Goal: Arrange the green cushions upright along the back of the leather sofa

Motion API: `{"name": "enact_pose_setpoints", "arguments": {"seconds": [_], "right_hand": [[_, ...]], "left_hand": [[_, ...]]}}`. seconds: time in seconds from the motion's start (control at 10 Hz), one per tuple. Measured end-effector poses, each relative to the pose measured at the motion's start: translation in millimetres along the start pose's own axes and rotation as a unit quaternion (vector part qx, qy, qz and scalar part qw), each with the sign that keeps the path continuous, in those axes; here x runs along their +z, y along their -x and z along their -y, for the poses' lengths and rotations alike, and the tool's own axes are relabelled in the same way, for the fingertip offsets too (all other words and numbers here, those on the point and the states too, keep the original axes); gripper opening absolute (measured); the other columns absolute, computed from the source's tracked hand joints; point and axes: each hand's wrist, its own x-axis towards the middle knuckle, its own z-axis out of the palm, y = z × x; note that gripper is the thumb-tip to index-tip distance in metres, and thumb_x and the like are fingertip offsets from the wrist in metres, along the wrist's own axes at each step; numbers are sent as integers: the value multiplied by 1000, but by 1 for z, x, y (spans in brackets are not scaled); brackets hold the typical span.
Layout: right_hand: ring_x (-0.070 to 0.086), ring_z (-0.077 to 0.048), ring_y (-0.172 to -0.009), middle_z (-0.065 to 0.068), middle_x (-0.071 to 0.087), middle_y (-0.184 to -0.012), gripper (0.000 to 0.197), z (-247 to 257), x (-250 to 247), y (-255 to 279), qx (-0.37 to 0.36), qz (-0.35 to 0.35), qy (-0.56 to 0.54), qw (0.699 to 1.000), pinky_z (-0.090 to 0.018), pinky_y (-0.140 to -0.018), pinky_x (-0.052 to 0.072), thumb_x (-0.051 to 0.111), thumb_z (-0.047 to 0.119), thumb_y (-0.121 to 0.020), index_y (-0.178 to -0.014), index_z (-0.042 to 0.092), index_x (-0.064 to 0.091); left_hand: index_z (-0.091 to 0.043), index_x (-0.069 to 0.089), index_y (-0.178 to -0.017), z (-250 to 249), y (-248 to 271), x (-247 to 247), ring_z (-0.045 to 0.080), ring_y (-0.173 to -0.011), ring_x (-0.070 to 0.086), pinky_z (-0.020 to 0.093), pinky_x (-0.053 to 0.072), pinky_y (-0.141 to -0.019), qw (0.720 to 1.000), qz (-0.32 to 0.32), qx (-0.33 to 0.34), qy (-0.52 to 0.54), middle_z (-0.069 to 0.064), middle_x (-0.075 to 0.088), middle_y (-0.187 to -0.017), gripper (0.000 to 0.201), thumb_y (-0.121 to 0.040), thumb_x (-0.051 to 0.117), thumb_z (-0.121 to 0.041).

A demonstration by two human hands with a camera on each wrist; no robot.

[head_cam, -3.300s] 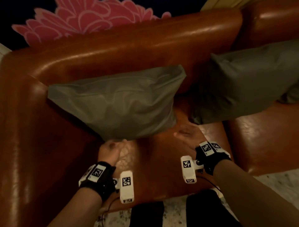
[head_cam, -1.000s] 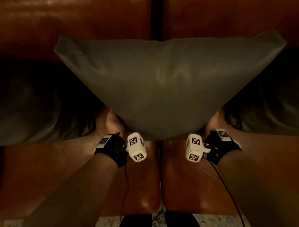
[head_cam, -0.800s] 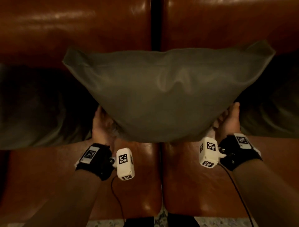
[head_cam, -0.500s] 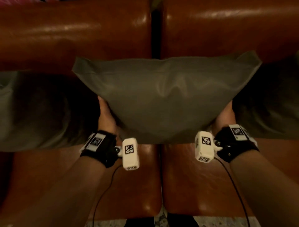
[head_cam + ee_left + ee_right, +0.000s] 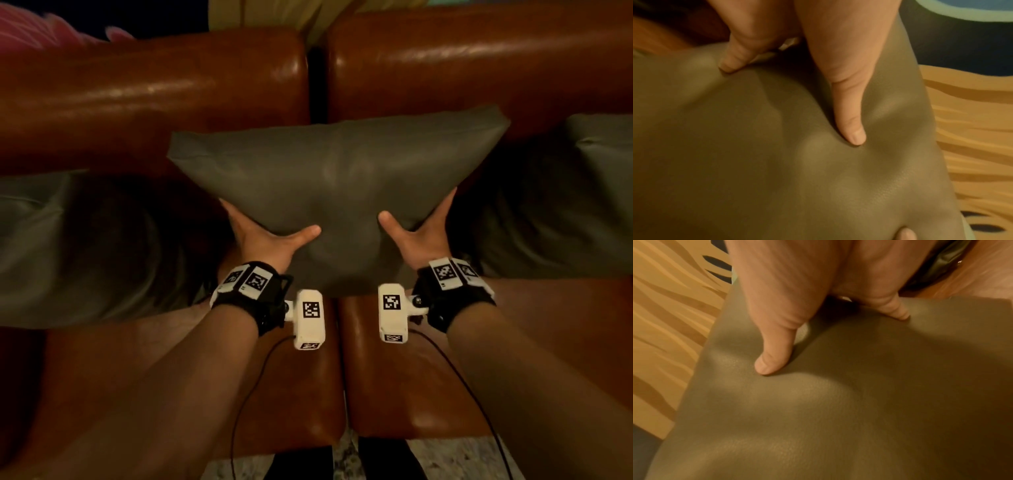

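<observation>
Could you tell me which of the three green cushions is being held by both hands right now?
The middle green leather cushion, in front of the sofa's back seam; those at far left and far right lie untouched.

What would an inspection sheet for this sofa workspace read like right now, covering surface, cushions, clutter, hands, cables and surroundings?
Surface: brown leather sofa, two seat sections, gap between them.
Job's things: middle green cushion held at the backrest; left cushion and right cushion flank it.
Clutter: nothing seen.
Hands: left hand and right hand grip the middle cushion's lower sides, thumbs in front.
Cables: black wrist-camera cables hang over the seat.
Surroundings: patterned wall behind; pale floor below.
</observation>
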Motion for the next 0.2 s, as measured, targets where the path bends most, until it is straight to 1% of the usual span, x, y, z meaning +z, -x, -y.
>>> {"name": "enact_pose_setpoints", "arguments": {"seconds": [0.1,0.2], "right_hand": [[44,-20,-145,9,34,-163,148,-8,-9,6,13,9,29,999,-47,-119,38,69,93,-40,-156,48,-12],[51,-21,-139,9,46,-156,144,-18,-28,12,12,38,55,998,-46,-116,42,78,83,-43,-156,49,-3]], "left_hand": [[-41,-7,-158,1,7,-8,15,-145,41,43,35,-122,1000,20,3,10,-1,33,-161,163,-34,98,-46],[-35,-1,-161,-1,17,-28,16,-143,43,42,36,-120,999,47,6,0,-2,38,-160,148,-53,99,-22]]}}
